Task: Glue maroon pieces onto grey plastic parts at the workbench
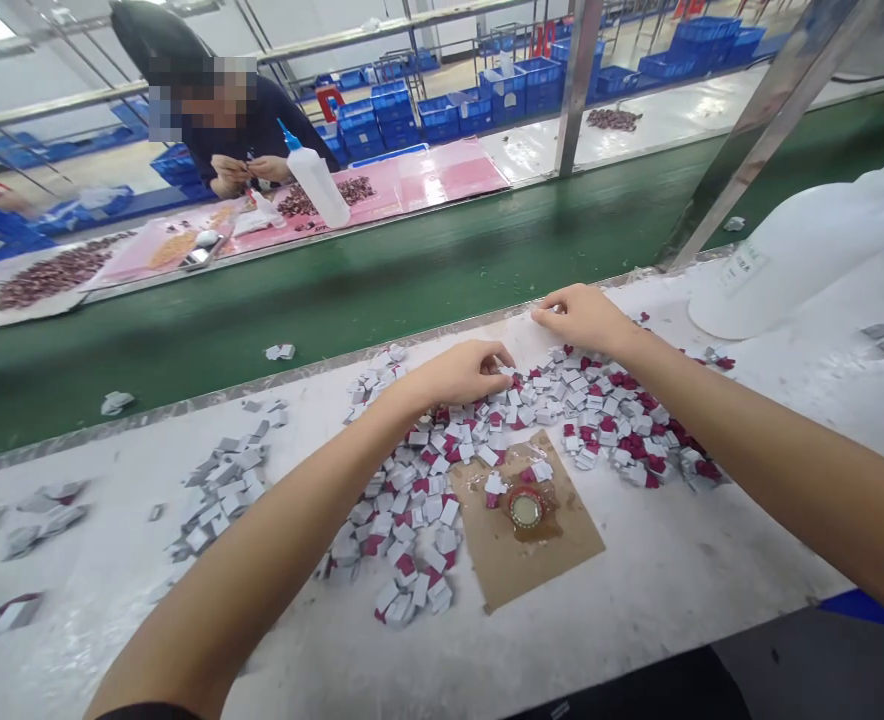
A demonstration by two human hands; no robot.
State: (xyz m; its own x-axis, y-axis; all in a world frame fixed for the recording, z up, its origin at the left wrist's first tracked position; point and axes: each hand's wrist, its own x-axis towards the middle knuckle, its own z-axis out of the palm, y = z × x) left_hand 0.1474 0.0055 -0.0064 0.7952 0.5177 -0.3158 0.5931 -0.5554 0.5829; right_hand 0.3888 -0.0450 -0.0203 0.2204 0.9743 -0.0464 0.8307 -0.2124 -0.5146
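My left hand [472, 372] is at the far side of a pile of small grey-white and maroon pieces [431, 460]. Its thumb and forefinger are curved and apart, with the fingertips at the pieces. Beyond the pile, near the table's far edge, my right hand [581, 315] has its fingers pressed together; whatever they hold, if anything, is hidden. Between my forearms lies a brown cardboard sheet [494, 570]. On it a small round dish [526, 508] stands in a wet amber puddle, with a couple of pieces beside it.
A large white squeeze bottle [757, 275] stands at the right. Loose grey pieces [224, 490] lie at the left. A green conveyor belt [412, 270] runs beyond my table. Across it, a person [262, 130] works near a translucent bottle [318, 185]. A metal post [772, 130] rises at right.
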